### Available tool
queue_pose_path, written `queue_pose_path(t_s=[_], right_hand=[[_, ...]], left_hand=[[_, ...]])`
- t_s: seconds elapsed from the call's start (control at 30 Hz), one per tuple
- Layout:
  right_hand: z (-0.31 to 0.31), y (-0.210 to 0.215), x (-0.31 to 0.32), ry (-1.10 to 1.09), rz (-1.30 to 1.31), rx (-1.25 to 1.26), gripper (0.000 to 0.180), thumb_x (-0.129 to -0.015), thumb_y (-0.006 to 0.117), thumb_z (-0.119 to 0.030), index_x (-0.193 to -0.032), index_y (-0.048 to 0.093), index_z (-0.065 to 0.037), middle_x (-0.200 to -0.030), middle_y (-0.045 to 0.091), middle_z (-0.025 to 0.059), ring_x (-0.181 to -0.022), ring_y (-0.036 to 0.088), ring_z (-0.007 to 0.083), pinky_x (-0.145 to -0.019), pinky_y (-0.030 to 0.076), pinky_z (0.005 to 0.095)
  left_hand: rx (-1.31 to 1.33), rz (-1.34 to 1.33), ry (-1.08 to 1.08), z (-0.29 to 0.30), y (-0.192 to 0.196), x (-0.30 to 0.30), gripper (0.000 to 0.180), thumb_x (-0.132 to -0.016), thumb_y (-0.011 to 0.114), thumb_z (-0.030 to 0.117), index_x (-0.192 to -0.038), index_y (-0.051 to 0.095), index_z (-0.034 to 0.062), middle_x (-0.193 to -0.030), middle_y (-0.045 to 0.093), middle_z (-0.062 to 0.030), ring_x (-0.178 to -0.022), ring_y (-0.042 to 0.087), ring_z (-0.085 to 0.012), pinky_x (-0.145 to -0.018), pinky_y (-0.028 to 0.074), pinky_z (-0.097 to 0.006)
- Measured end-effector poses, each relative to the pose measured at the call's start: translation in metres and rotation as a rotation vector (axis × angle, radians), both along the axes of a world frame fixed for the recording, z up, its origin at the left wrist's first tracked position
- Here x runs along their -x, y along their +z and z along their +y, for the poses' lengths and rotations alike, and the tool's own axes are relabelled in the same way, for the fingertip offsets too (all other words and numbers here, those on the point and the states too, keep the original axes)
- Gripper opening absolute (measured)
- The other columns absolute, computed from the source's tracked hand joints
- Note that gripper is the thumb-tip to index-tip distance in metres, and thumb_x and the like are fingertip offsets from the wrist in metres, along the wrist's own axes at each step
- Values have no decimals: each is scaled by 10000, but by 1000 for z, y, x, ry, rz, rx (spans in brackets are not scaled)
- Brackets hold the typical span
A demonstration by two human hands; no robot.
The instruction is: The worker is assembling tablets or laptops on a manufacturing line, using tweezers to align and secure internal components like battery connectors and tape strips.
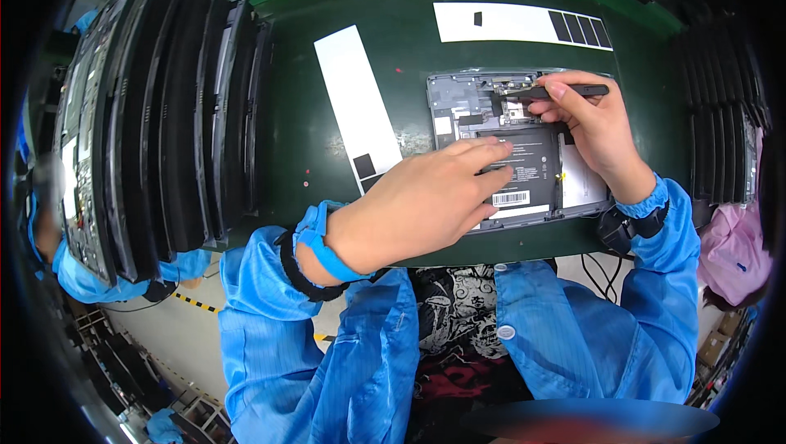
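An opened tablet-like device (449,95) lies on the green table, its inner parts exposed, with a black battery (528,167) across its near half. My left hand (422,198) rests on the device's left side, fingers stretched over the battery. Black tweezers (591,90) are pinched in my right hand (596,126). Their tips point left, at the small circuit parts (514,108) along the device's far side. Whether anything sits between the tips is too small to tell. A blue strap (327,257) circles my left wrist.
One white strip (352,88) with a black patch lies left of the device; another white strip (512,23) with several black patches lies beyond it. Tall rows of dark panels (168,124) stand at the left, more panels (725,137) at the right. Pink clothing (737,251) shows beyond the table.
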State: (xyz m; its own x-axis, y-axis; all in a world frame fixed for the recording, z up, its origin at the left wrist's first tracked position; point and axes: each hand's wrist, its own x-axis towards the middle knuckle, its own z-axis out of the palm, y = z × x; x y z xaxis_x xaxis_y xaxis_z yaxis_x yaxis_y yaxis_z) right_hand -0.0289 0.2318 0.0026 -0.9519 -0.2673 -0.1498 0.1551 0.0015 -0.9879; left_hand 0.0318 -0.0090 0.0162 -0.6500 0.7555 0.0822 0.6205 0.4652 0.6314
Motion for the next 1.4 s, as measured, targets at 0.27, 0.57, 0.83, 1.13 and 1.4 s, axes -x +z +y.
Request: queue_pose_path(t_s=[0.27, 0.57, 0.83, 1.13, 1.4], right_hand=[[2, -6, 3, -77, -5, 57, 238, -904, 603, -128, -1032, 627, 71, -909, 667, 163, -821, 674, 195, -758, 546, 272], [0, -6, 2, -78, 2, 86, 225, -905, 601, -118, -1033, 629, 65, -916, 667, 152, -826, 670, 182, -764, 542, 265], [-5, -6, -4, -83, 105, -4, 233, -908, 600, -121, -1057, 631, 55, -948, 664, 138, -845, 659, 171, -762, 538, 259], [-8, -1, -11, -118, 148, -36, 231, -909, 600, -142, -1054, 641, 33, -936, 666, 113, -853, 653, 163, -781, 526, 257], [-123, 17, -66, 69, 580, -440, 183, -793, 657, -179, -894, 717, -39, -981, 664, 238, -1108, 580, 350, -903, 463, 386]], left_hand=[[9, 8, 7, 3, 3, 1, 374, -816, 638, 146, -1166, 569, 35, -1302, 487, -134, -1193, 475, -311, -963, 441, -384], [22, 218, 191, 24, -4, -2, 430, -764, 702, 245, -1128, 580, 51, -1304, 457, -221, -1013, 519, -333, -861, 476, -392], [93, 322, 285, 36, -11, -5, 531, -719, 737, 286, -1155, 548, 50, -1309, 445, -281, -977, 542, -327, -815, 496, -395], [-76, 263, 344, 7, 2, -15, 497, -753, 702, 191, -1178, 499, 30, -1267, 503, -214, -1004, 555, -362, -874, 465, -412], [-86, 205, 926, -71, -46, -69, 542, -720, 754, 183, -1203, 549, 44, -1165, 605, -136, -1154, 518, -315, -967, 424, -385]])
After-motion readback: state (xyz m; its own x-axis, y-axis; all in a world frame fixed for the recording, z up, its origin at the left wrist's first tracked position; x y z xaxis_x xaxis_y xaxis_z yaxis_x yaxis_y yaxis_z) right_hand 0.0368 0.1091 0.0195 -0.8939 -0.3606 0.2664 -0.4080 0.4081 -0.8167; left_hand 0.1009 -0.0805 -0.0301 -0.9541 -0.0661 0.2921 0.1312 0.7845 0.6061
